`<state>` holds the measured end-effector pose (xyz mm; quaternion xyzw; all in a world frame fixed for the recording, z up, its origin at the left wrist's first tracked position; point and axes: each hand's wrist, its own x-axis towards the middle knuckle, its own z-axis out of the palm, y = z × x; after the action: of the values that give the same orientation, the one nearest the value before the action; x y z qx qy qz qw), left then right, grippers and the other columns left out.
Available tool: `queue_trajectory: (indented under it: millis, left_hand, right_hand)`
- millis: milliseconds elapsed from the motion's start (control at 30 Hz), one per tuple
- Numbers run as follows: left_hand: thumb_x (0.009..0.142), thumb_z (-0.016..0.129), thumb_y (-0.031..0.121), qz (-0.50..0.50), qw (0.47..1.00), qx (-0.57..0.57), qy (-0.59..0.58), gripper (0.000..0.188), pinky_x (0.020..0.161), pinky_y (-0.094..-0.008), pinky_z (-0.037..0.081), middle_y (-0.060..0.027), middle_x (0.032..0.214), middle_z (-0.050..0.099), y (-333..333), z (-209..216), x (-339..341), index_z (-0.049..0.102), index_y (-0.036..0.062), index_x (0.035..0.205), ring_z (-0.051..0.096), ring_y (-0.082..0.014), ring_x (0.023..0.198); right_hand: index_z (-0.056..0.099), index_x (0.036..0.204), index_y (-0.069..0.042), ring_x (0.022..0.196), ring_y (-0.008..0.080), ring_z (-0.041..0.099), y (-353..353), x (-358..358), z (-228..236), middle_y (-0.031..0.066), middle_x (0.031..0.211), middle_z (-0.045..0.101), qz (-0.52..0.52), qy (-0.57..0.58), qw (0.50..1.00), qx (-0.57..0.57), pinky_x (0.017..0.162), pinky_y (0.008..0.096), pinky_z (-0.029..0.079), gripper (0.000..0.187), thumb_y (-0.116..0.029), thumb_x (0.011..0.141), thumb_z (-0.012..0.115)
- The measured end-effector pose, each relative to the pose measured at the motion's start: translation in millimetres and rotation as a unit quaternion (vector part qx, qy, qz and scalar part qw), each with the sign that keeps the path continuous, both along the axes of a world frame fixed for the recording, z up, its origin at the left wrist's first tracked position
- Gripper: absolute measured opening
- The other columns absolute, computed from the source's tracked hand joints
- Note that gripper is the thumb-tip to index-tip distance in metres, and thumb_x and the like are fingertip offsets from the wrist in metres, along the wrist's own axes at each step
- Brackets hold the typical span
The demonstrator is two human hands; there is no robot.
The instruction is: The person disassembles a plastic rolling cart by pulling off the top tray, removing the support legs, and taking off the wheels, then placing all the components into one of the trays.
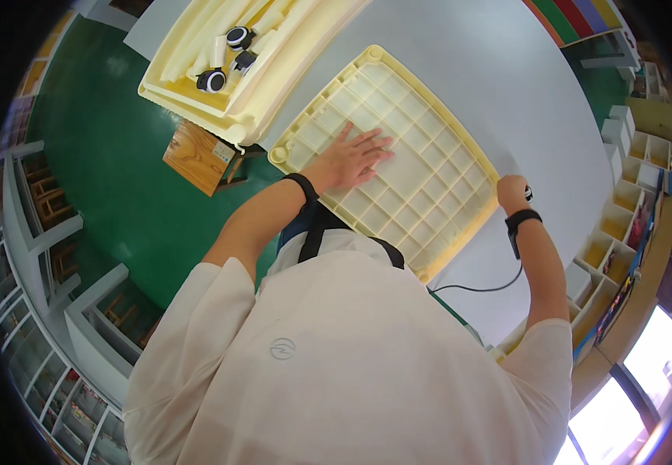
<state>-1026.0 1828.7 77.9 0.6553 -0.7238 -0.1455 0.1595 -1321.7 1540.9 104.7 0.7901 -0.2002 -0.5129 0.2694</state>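
A pale yellow plastic panel (406, 155) with a grid of ribs and round corner sockets lies on the grey table in front of me. My left hand (351, 161) rests flat on its ribbed face, fingers spread. At the panel's right corner my right hand (511, 191) is closed in a fist. A black and white caster wheel (528, 194) pokes out past that fist, mostly hidden by it; whether it sits in the corner socket cannot be seen.
Yellow trays (196, 105) at the upper left hold pale tubes and several casters (211, 80). A wooden stool (196, 157) stands on the green floor (127, 209). Along the grey table (460, 58) a black cable (479, 290) curves near my right forearm. Shelves (623, 209) line the right.
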Motion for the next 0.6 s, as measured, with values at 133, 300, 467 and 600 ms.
queue_trajectory:
  millis: [133,300,467,600]
  left_hand:
    - [0.082,0.056,0.029,0.014,1.0,-0.018,-0.014,0.049,0.105,-0.0624,0.014,0.0035,0.145,0.029,1,-1,3,0.044,0.0264,0.129,0.023,-0.019,0.136]
    - [0.082,0.056,0.029,-0.005,1.0,-0.008,0.015,0.049,0.106,-0.0619,0.014,0.004,0.145,0.028,0,4,0,0.044,0.0267,0.129,0.02,-0.0182,0.137]
    - [0.082,0.057,0.03,0.005,1.0,0.005,0.018,0.048,0.106,-0.062,0.014,0.0043,0.145,0.028,3,1,2,0.044,0.0274,0.129,0.019,-0.0179,0.137]
    - [0.082,0.058,0.03,0.003,1.0,-0.005,0.014,0.049,0.106,-0.0621,0.013,0.0043,0.145,0.028,1,1,1,0.043,0.0276,0.129,0.019,-0.0181,0.137]
  right_hand:
    - [0.066,0.083,-0.011,0.077,0.0269,0.064,-47,13,-9,0.0089,0.088,0.067,-0.408,0.058,0.906,0.097,0.07,0.045,0.048,0.018,-0.025,0.072,0.068]
    - [0.065,0.083,-0.011,0.08,0.0189,0.063,-53,0,-16,0.0021,0.086,0.068,-0.639,0.093,0.759,0.079,0.07,0.0414,0.048,0.022,-0.025,0.067,0.072]
    - [0.067,0.079,-0.014,0.079,0.0178,0.062,-40,5,-10,-0.0017,0.081,0.067,-0.423,0.064,0.9,0.086,0.075,0.0378,0.046,0.017,-0.027,0.07,0.071]
    - [0.069,0.08,-0.015,0.079,0.0184,0.062,-43,2,0,-0.0019,0.081,0.067,-0.413,0.052,0.905,0.085,0.077,0.0365,0.046,0.017,-0.028,0.069,0.072]
